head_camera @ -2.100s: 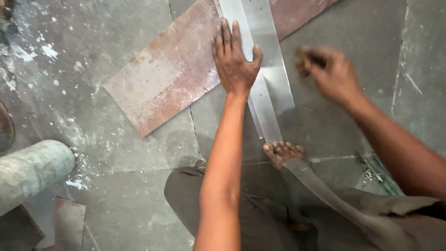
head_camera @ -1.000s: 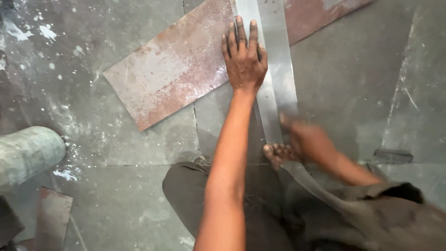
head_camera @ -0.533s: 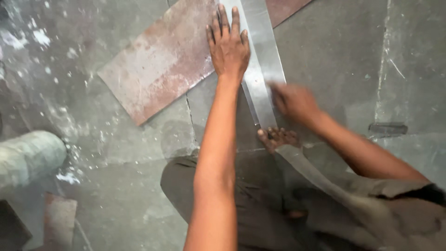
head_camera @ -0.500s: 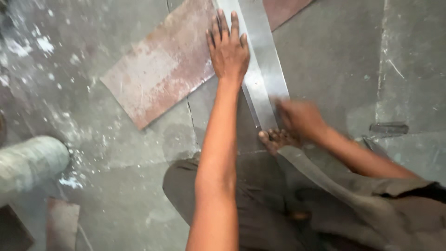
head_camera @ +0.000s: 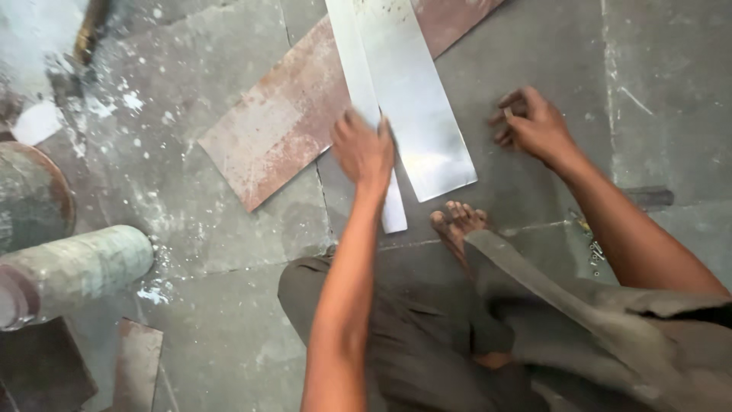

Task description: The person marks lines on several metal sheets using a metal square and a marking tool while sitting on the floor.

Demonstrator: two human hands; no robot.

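Head view: left hand (head_camera: 364,150) on narrow metal strip (head_camera: 371,114)

Both forearms are bare, with no sleeves, watch or rings in view on the left hand (head_camera: 364,149) or the right hand (head_camera: 534,126). The person wears loose, dusty grey-brown trousers (head_camera: 427,336), creased at the knees. One bare foot (head_camera: 457,225) shows, toes uncovered.

The wide sheet (head_camera: 415,99) and narrow strip (head_camera: 366,107) are bright, smooth metal. The plate (head_camera: 282,133) beneath looks rusty and matt. The floor (head_camera: 191,198) is rough, speckled concrete
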